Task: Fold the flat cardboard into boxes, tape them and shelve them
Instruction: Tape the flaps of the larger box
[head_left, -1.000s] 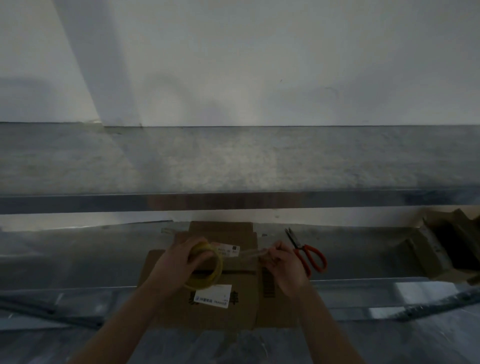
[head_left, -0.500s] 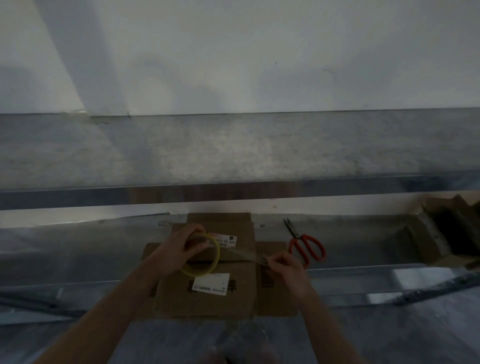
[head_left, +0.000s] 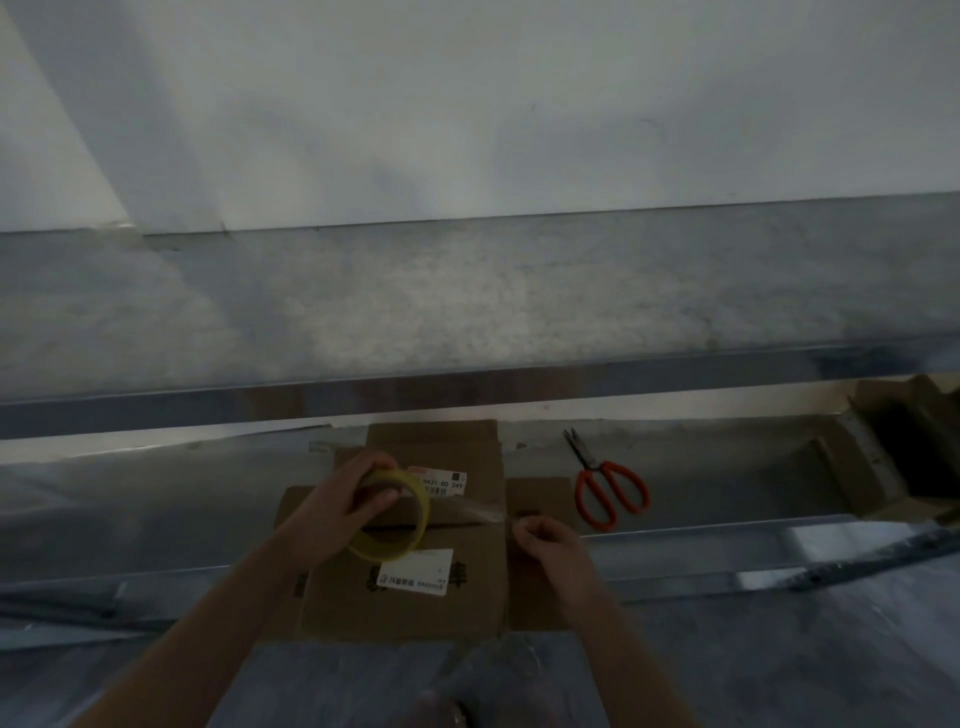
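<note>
The lower metal shelf (head_left: 156, 509) bears the cardboard box (head_left: 405, 603), flaps closed; the left hand (head_left: 332, 514) grips the yellow tape roll (head_left: 415, 535) over the top seam; the right hand (head_left: 548, 540) is apart, at the box's right edge, pinching the tape strip (head_left: 478, 512) drawn from the roll; red scissors (head_left: 608, 488) lie nearby.

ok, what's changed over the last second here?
The right grip, pinching the tape strip, drew its end down toward the person, to the right edge of the box and away from the scissors. The strip now runs lower, near the flap seam. Nothing was newly taken or let go. Unchanged: the left grip holds the tape roll, and the box and scissors are in place.
</note>
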